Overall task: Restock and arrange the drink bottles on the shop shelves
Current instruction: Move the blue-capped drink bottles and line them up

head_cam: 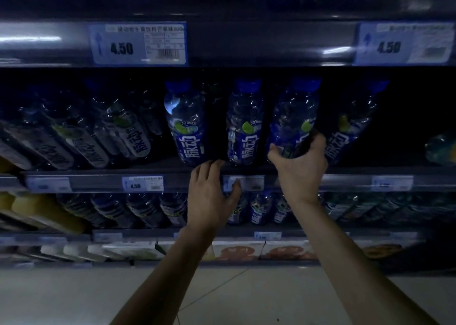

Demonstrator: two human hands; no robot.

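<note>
Clear drink bottles with blue caps and blue labels stand on the middle shelf (158, 171). My right hand (299, 169) grips the base of one blue-label bottle (293, 117), held tilted at the shelf's front edge. Two more blue-label bottles stand upright to its left: one (244, 124) in the middle, another (186, 124) further left. A fourth (350, 127) leans just right of the held one. My left hand (211, 196) hovers with fingers spread, fingertips at the shelf lip, below the gap between the two upright bottles, holding nothing.
Grey-label bottles (128, 129) fill the left of the same shelf. Price tags (138, 43) line the dim shelf rails. The shelf below holds more blue bottles (261, 208) and yellow bottles (47, 213). Cartons (237, 250) sit on the lowest shelf above a pale tiled floor (74, 297).
</note>
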